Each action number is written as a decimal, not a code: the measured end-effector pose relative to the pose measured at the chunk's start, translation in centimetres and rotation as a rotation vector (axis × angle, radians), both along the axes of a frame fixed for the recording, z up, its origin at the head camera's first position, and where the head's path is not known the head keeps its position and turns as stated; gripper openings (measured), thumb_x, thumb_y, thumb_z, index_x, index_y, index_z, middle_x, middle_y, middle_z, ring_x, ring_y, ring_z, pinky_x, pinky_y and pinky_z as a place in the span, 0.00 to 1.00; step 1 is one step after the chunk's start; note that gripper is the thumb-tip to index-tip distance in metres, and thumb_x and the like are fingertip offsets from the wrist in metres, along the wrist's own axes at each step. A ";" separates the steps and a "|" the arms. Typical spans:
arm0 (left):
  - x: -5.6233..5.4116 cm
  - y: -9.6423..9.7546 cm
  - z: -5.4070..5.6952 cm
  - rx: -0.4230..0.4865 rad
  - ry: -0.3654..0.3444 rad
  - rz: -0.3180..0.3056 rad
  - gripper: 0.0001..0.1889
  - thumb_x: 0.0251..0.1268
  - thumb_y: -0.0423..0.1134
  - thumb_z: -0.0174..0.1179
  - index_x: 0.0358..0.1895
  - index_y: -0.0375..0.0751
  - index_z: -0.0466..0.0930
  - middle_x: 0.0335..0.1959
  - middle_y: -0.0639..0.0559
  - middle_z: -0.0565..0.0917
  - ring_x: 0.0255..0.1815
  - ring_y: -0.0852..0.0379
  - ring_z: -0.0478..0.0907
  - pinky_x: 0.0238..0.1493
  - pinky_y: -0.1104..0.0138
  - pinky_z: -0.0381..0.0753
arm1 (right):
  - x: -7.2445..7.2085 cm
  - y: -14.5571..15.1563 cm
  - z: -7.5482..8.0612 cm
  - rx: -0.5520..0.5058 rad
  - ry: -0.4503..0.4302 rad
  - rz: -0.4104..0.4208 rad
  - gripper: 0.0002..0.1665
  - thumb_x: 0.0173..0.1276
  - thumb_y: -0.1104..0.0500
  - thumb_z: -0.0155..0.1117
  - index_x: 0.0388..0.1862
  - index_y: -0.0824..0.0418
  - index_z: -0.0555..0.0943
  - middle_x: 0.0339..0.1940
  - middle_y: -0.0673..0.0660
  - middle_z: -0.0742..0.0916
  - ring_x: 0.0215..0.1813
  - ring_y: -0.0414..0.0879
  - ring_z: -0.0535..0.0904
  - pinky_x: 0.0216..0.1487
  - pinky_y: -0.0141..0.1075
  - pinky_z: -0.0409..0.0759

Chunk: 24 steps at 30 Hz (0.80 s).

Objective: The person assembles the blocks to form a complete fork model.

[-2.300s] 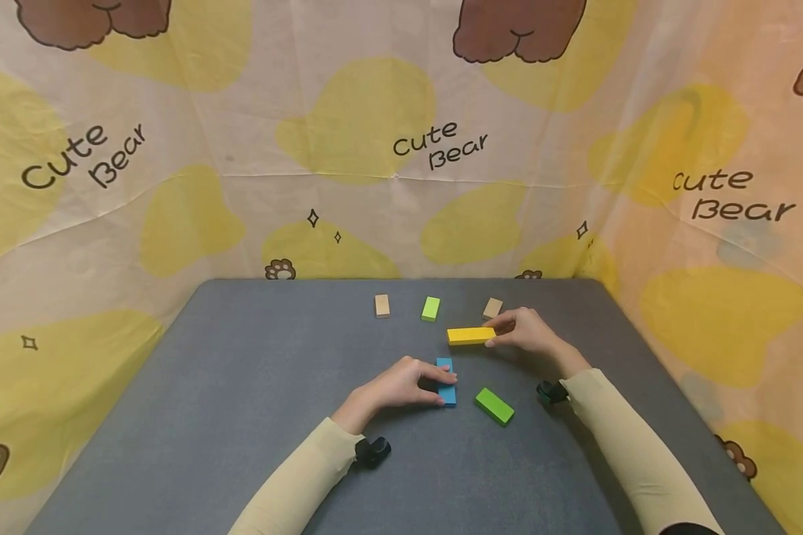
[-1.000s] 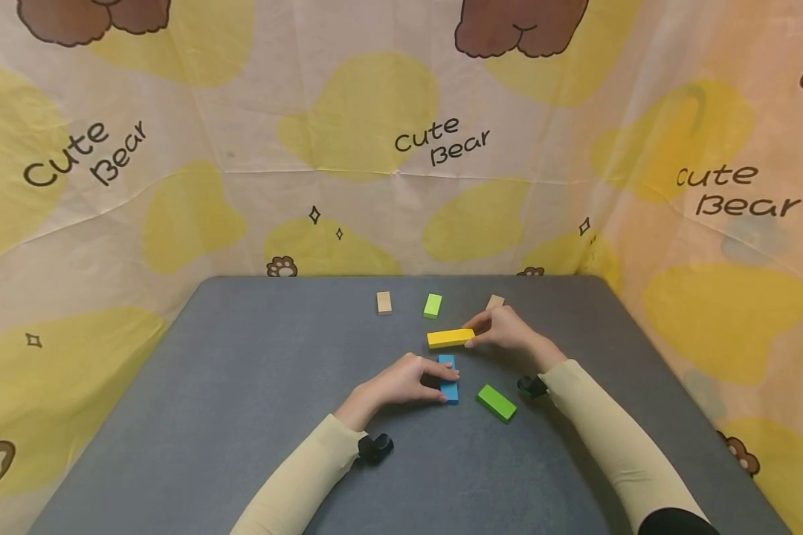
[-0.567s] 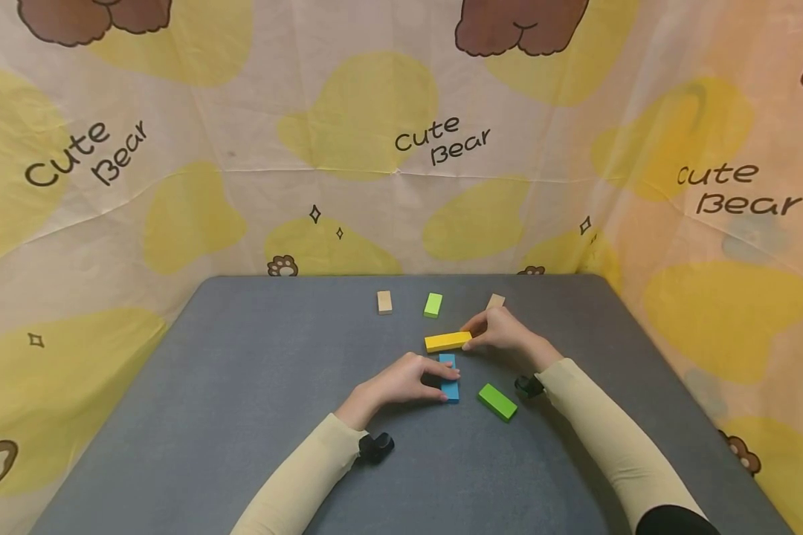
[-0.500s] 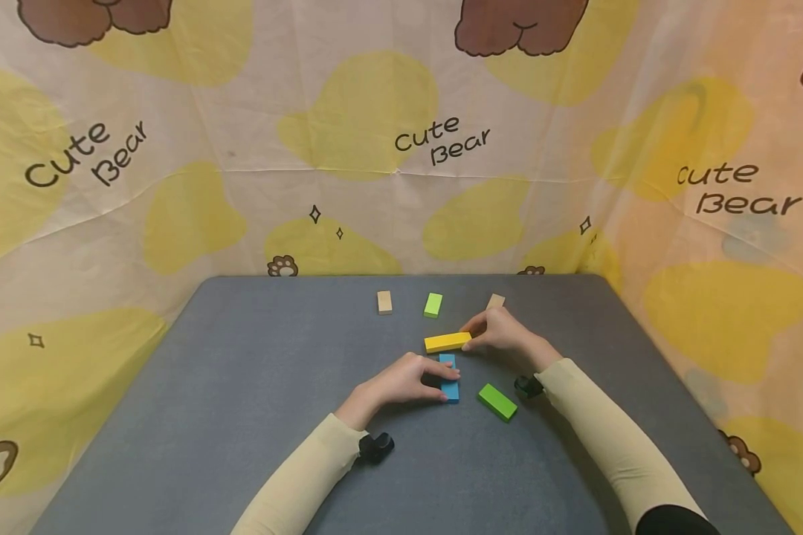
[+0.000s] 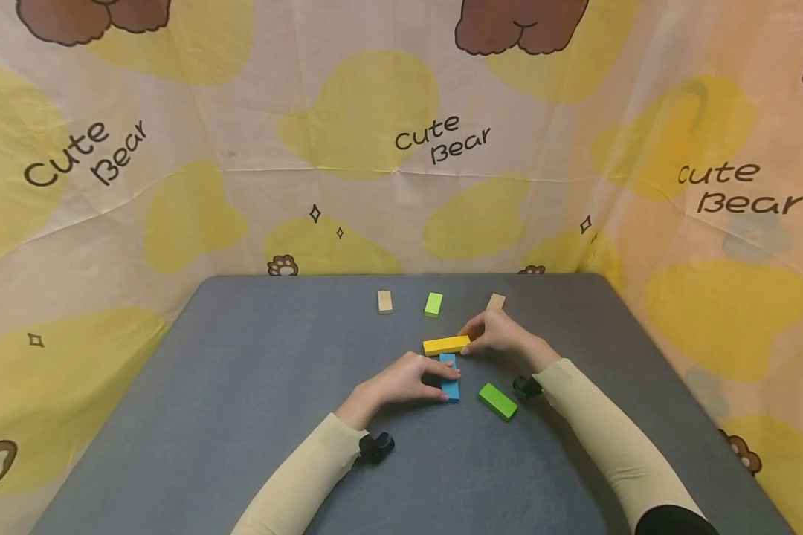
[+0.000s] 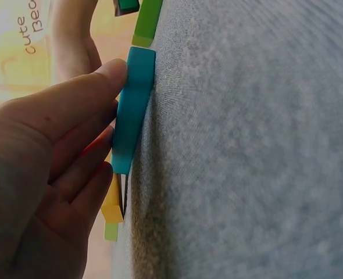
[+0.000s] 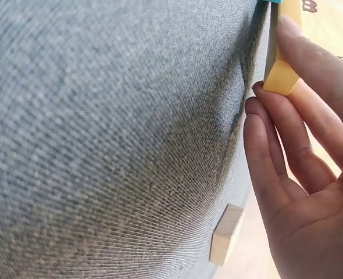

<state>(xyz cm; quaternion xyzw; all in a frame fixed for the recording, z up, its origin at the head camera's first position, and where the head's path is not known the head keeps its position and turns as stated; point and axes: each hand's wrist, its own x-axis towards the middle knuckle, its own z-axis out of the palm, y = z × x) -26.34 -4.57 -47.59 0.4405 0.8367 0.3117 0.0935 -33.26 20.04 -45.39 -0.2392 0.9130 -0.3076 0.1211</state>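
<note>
My left hand (image 5: 408, 379) holds a blue block (image 5: 450, 391) lying lengthwise on the grey table, thumb on its near part and a finger across it. In the left wrist view the thumb lies on the blue block's edge, while other fingertips are partly hidden behind it. My right hand (image 5: 505, 334) pinches the right end of a yellow block (image 5: 444, 346) between thumb and fingers. That yellow block lies crosswise, its near side right at the far end of the blue block. To the right of the blue one, a green block (image 5: 498, 402) lies at a slant.
Along the back of the table (image 5: 274, 357) lie a wooden block (image 5: 384, 302), a light green block (image 5: 433, 305) and another wooden block (image 5: 496, 301), partly behind my right hand. A patterned cloth (image 5: 348, 134) hangs behind and at both sides.
My right hand has brought the yellow block leftward and then nearer, up to the far end of the blue block. The left hand keeps its place on the blue block.
</note>
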 end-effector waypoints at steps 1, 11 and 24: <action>0.0 0.0 0.0 -0.002 -0.001 0.000 0.24 0.57 0.48 0.67 0.59 0.54 0.79 0.58 0.65 0.78 0.62 0.72 0.71 0.62 0.70 0.71 | 0.0 0.0 0.0 0.002 -0.001 0.006 0.18 0.51 0.52 0.77 0.41 0.55 0.87 0.36 0.50 0.88 0.35 0.41 0.80 0.43 0.35 0.81; -0.2 0.1 -0.1 -0.007 0.007 -0.004 0.24 0.57 0.49 0.67 0.59 0.55 0.79 0.58 0.66 0.78 0.62 0.72 0.71 0.62 0.70 0.71 | 0.1 0.0 0.0 0.020 0.013 0.042 0.18 0.50 0.52 0.78 0.39 0.56 0.86 0.35 0.49 0.88 0.34 0.41 0.79 0.42 0.36 0.80; -0.1 0.1 -0.2 0.001 0.012 -0.006 0.24 0.57 0.48 0.67 0.59 0.54 0.79 0.59 0.65 0.78 0.62 0.72 0.71 0.62 0.70 0.71 | 0.2 0.1 -0.2 0.042 0.018 0.068 0.15 0.50 0.53 0.77 0.38 0.53 0.86 0.35 0.46 0.87 0.37 0.42 0.78 0.44 0.37 0.80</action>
